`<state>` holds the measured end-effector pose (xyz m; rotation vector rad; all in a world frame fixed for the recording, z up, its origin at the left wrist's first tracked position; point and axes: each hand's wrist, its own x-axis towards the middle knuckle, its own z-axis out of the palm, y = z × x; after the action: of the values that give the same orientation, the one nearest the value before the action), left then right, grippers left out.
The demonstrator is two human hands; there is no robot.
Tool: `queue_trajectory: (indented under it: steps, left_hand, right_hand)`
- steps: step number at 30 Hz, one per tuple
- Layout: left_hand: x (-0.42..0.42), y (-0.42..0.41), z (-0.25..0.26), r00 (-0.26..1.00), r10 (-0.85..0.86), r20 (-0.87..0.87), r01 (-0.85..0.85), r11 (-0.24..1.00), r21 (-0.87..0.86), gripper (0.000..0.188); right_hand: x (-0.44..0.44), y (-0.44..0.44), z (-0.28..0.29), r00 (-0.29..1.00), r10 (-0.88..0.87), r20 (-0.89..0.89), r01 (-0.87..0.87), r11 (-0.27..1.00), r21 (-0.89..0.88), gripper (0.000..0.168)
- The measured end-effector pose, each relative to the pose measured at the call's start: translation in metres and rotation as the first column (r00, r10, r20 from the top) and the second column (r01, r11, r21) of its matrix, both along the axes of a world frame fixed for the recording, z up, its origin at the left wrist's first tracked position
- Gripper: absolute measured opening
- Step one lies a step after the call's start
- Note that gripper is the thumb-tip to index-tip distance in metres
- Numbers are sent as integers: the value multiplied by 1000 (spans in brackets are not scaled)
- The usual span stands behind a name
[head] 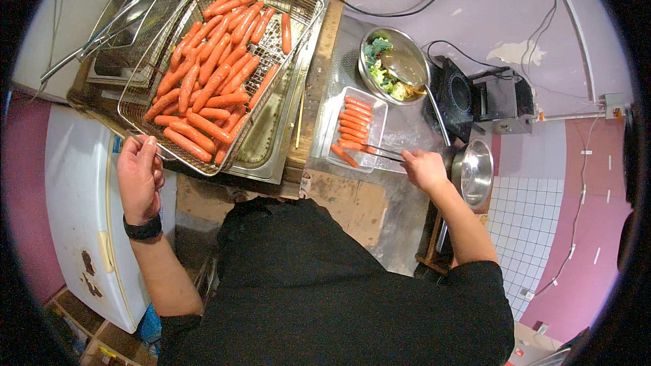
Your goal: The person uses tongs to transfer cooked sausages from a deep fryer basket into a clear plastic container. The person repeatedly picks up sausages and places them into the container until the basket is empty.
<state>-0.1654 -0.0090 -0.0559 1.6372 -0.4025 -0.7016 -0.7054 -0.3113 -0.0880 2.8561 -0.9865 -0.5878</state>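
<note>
My left hand (138,178) is closed at the near left corner of a wire fryer basket (133,121), apparently on its handle, which the fingers mostly hide. Many reddish sausages (213,84) lie heaped in this basket, tilted over the fryer. In my right hand (424,170) is a pair of thin dark tongs (389,154). Their tips reach a sausage (352,145) at the near end of a clear plastic tray (380,112). Several sausages lie there side by side in a row; the nearest one (344,156) sits askew.
A metal fryer tank (262,134) holds oil beside the basket. Behind the tray, a steel bowl (363,61) contains broccoli, other food and a ladle (438,116). An induction cooker (455,89) and another steel bowl (477,173) stand right. A white chest freezer (76,203) is left.
</note>
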Motion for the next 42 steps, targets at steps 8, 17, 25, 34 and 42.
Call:
queue_trajectory:
  steps: [8,17,25,34,42]
  left_hand:
    - [-9,-4,11,998,22,-50,-24,999,-26,12]
    - [-14,-6,13,987,31,-159,-63,978,-199,11]
    - [-2,-6,-2,989,-17,-144,-14,977,-211,13]
    - [-4,-4,-4,999,-2,-41,-9,964,-266,12]
    - [-11,-3,4,964,109,242,-8,923,-384,14]
  right_hand:
    - [24,-9,79,979,-182,-93,182,983,0,25]
    - [98,-3,238,508,-736,447,316,642,698,28]
    - [300,-71,227,847,-473,241,323,819,475,49]
    - [384,-101,236,928,-372,-26,354,858,371,55]
    - [341,-125,190,821,-562,103,393,687,612,50]
